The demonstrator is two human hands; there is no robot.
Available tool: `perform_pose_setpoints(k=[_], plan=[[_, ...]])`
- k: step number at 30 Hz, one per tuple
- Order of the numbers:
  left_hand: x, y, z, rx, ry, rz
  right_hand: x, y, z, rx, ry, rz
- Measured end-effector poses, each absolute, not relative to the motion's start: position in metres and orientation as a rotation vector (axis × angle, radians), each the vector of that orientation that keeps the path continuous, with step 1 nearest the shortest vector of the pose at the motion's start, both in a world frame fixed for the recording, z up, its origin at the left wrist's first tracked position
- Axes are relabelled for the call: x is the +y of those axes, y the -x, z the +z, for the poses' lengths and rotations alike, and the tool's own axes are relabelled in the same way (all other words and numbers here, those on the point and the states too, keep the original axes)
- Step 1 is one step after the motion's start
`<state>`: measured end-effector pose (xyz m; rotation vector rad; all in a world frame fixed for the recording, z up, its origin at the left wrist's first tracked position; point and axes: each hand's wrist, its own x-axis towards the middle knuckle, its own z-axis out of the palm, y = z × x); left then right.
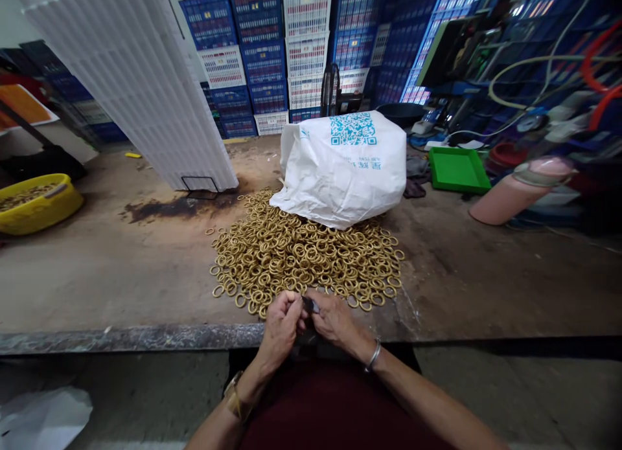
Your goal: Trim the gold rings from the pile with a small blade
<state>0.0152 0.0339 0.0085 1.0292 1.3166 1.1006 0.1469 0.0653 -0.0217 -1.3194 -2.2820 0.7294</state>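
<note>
Left hand (pixel 280 327) and right hand (pixel 336 320) together at near middle, both closed on something small. Far: blue and white crates (pixel 263 61), yellow labels (pixel 256 3) too small to read. Nearer: white bag (pixel 340 188), printed with blue QR code (pixel 354 129) and characters (pixel 370 165), not clearly legible. At its near side: heaped rings (pixel 311 259). Gripped at their near edge: dark item (pixel 310 304), blurred.

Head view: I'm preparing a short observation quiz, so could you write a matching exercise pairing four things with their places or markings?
Things
1. Ring pile
2. White sack
3. Yellow basin
4. Green tray

Places or markings
A. At the picture's left edge
B. Heaped by the left hand and right hand
C. Right of the sack
D. Blue square code

Pairs: 1-B, 2-D, 3-A, 4-C
</note>
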Motion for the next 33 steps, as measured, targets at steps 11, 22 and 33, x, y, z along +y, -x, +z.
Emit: perform_pose_setpoints(k=[11,22,33], plan=[[0.008,-0.001,0.010,0.948,-0.630,1.031,0.082,-0.137,-0.026,-2.272,1.460,0.583],[0.010,0.006,-0.009,0.767,-0.306,1.079,0.097,-0.102,-0.008,-2.367,1.825,0.349],[0.023,0.000,-0.002,1.025,-0.498,1.172,0.106,-0.121,-0.018,-2.052,1.575,0.681]])
